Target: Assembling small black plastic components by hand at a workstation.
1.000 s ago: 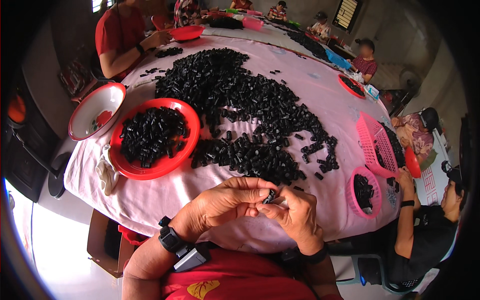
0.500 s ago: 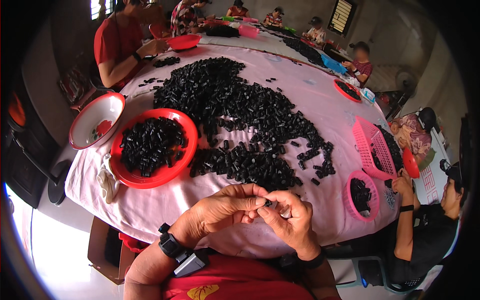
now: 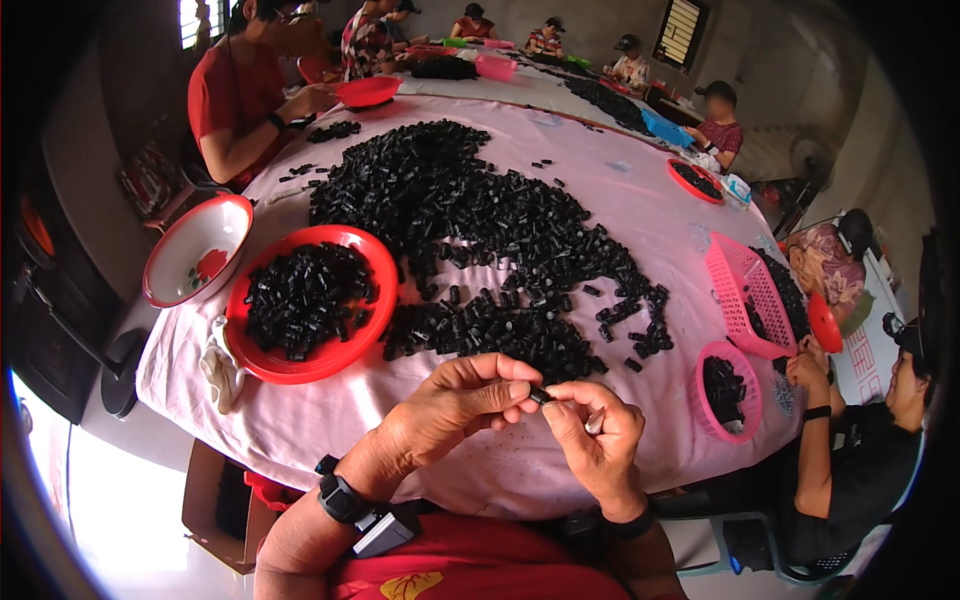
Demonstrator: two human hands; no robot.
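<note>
One long table under pale pink cloth (image 3: 300, 420) fills most of the view, curved by the wide lens. At least eight other people (image 3: 240, 95) sit around its edges. On the cloth, in front of the wearer, spreads one big heap of short black tubes (image 3: 440, 190), too many to count. To the left stand two round vessels: one red basin (image 3: 385, 275) piled with more tubes, and just beyond it, tilted, one white bowl (image 3: 185, 265) with a red rim. To the right are two pink baskets: a rectangular basket (image 3: 727, 285) and, nearer, a round basket (image 3: 697, 390) holding black parts. One crumpled white cloth (image 3: 217, 370) lies beside the basin.

The wearer's two hands meet at lower centre, near the heap's front edge. The left hand (image 3: 455, 405) pinches one black piece (image 3: 540, 396) between thumb and forefinger. The right hand (image 3: 595, 435) closes thumb and forefinger on the piece's other end, so it sits at the fingertips between both hands, above the cloth. Smallest of all, one whitish scrap (image 3: 595, 421) is tucked among the right fingers; what it is, I cannot tell.
</note>
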